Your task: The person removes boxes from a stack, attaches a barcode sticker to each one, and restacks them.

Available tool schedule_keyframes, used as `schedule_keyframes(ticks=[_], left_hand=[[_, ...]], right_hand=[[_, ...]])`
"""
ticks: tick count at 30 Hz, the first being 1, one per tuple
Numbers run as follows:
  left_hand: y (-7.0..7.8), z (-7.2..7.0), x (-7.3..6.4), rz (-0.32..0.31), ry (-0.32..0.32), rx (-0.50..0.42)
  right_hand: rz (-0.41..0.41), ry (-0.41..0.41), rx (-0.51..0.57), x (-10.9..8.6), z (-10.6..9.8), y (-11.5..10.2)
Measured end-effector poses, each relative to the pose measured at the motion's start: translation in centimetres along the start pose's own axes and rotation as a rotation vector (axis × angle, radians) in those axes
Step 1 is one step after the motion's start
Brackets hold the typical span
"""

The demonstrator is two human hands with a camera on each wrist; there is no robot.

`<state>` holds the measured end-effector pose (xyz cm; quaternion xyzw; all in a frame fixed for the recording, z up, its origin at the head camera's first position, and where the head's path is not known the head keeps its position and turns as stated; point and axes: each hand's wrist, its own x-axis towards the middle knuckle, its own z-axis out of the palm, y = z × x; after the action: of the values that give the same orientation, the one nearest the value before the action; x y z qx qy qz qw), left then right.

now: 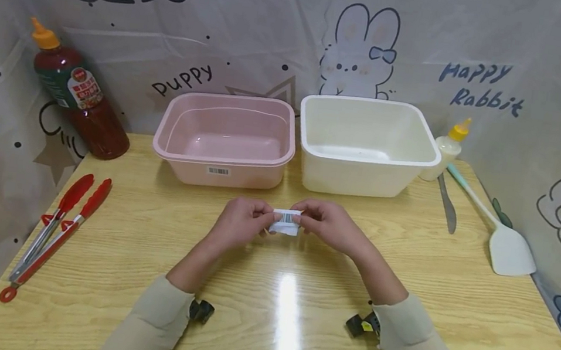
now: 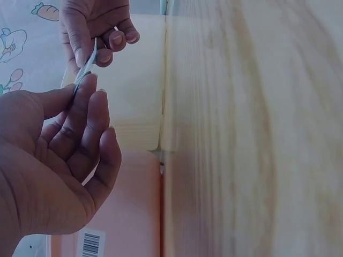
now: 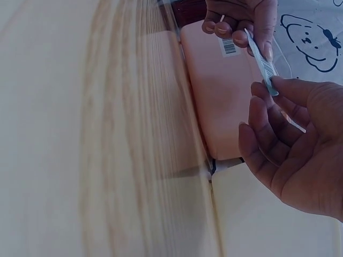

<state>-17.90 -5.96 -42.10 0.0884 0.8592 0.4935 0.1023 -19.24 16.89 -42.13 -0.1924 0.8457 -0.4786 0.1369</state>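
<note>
Both hands pinch a small white packet (image 1: 285, 228) printed with a barcode, held over the table in front of the two bins. My left hand (image 1: 241, 222) has its thumb and fingertips at the packet's left end; my right hand (image 1: 329, 226) grips the right end the same way. Seen nearly edge-on in the left wrist view, the thin packet (image 2: 87, 65) stretches between the two hands. The right wrist view shows the barcode side of the packet (image 3: 262, 61), with the remaining fingers of the right hand (image 3: 305, 144) loosely curled below it.
Behind the hands stand a pink bin (image 1: 230, 172) and a white bin (image 1: 354, 179). On the left are a red sauce bottle (image 1: 103, 128) and red-handled tongs (image 1: 51, 233). A yellow-capped bottle (image 1: 446, 146), a knife (image 1: 448, 206) and a white spatula (image 1: 510, 249) are at right.
</note>
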Motion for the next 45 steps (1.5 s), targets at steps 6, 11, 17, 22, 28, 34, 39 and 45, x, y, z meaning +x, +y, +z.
schedule_keyframes(ticks=[6,11,17,22,28,34,39,45], left_hand=[[0.3,0.0,-0.3,-0.015,-0.005,0.059],[0.4,0.0,-0.3,-0.023,-0.027,0.067],[0.2,0.1,-0.3,-0.013,-0.052,0.068],[-0.2,0.2,-0.1,-0.008,-0.071,0.064],[-0.3,0.2,-0.1,-0.006,-0.095,0.084],[-0.3,0.1,-0.1,-0.017,-0.109,0.148],[-0.3,0.0,-0.2,-0.067,-0.138,0.205],[-0.4,0.0,-0.4,-0.040,-0.218,0.436]], right_hand=[[-0.016,0.028,-0.009,0.0,-0.2,0.2],[-0.014,0.049,-0.029,0.1,-0.4,0.4],[0.012,0.071,-0.021,0.1,-0.6,0.5],[0.030,0.077,0.010,0.1,-1.1,0.5],[0.033,0.117,0.027,0.0,-1.8,0.6],[0.045,0.116,0.037,0.0,-2.1,0.7],[0.063,0.127,0.039,-0.1,-2.3,0.7],[0.060,0.133,0.040,-0.3,-2.6,0.7]])
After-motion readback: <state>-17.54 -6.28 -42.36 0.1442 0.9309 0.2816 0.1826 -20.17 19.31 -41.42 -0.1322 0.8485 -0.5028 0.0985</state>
